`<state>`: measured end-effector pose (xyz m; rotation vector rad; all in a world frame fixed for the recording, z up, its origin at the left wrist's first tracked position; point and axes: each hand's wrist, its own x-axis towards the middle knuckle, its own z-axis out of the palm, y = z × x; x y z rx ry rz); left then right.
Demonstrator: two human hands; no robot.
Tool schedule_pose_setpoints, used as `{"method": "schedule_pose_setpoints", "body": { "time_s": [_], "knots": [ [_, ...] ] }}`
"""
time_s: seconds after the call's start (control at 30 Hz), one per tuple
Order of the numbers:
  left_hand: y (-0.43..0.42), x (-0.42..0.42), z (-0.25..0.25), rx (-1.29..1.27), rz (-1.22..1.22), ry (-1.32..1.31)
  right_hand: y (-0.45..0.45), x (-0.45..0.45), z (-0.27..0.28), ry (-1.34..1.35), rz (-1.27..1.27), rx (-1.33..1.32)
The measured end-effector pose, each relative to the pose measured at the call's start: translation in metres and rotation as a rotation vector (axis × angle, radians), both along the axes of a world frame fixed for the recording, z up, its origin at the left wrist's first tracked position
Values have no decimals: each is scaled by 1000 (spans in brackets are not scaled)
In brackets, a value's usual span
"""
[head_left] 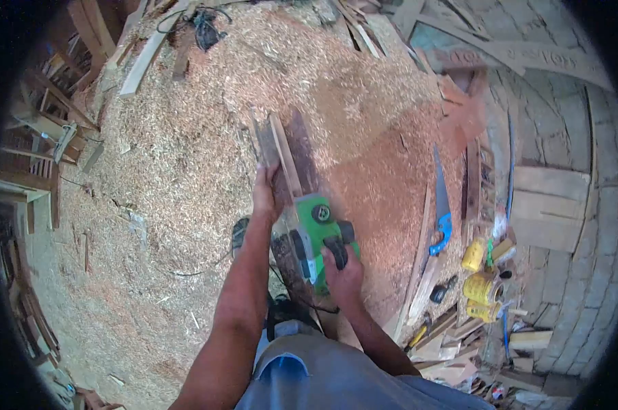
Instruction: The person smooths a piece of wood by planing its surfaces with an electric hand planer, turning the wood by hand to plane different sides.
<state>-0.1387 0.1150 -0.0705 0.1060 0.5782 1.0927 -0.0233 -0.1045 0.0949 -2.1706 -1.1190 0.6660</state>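
Observation:
My right hand (344,275) is wrapped around the black handle of a green electric planer (312,225). The planer rests on the near part of a narrow, light wooden strip (286,156), which runs away from me. My left hand (266,186) grips a greyish wooden board (264,140) just left of the strip; part of its fingers is hidden. A darker plank (302,147) lies to the right of the strip, and its near part is covered by the planer.
Wood shavings (172,150) cover the floor. On the right lie a blue-handled handsaw (443,205), yellow containers (482,288) and scrap wood (452,345). A brick wall (561,294) stands beyond them. Wooden frames (52,137) line the left side.

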Motion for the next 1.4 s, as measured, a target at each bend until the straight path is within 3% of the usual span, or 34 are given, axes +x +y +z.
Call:
{"method": "schedule_pose_setpoints", "body": {
  "time_s": [0.03, 0.13, 0.23, 0.27, 0.4, 0.5, 0.57, 0.6, 0.67, 0.7, 0.73, 0.77, 0.83, 0.9, 1.03, 1.13, 1.27, 1.37, 1.4],
  "knots": [
    [-3, -4, 8, -73, 5, -144, 32, -1, 1, -27, 33, 46],
    [-6, -1, 9, -108, 130, -106, 140, -10, 3, -64, 90, 125],
    [0, 7, -23, -266, 162, -144, 256, -14, -22, -116, 170, 309],
    [-1, 5, 1, -289, 172, -28, 290, -21, -17, -108, 185, 330],
    [-1, 4, -19, -105, 80, -140, 359, -27, -30, -76, 151, 234],
    [3, 6, -11, -228, 114, -119, 335, -10, -43, -15, 168, 250],
    [1, 1, 2, -138, 88, -158, 261, -6, -28, -18, 161, 169],
    [0, -1, 5, -106, 89, -127, 213, -4, -24, -109, 227, 374],
    [-1, 0, 9, -30, 101, -70, 100, 4, -1, -29, 204, 56],
    [1, 4, 8, 4, 78, -7, 45, 2, 13, 94, 130, -29],
    [4, 9, 4, 42, 55, 57, -14, 6, 8, 19, 112, 8],
    [6, 12, 0, 82, 29, 123, -68, 13, 8, 46, 59, -147],
    [10, 15, -10, 143, 6, 282, -158, 22, -4, 15, 47, -113],
    [8, 18, -15, 128, 9, 335, -185, 21, -8, -52, 22, -106],
    [6, 13, -2, 131, -35, 280, -143, 13, -9, -240, 54, -14],
    [8, 8, -4, 177, -71, 212, -70, 5, 2, -140, 13, -118],
    [-1, 0, 19, -102, 52, -74, 44, -6, 6, -24, 49, 83],
    [-3, -5, 12, -35, 53, -75, 134, -5, -20, -41, 105, 235],
    [-3, -8, 32, -155, 44, -112, 169, -8, -21, -5, 118, 260]
  ]
}}
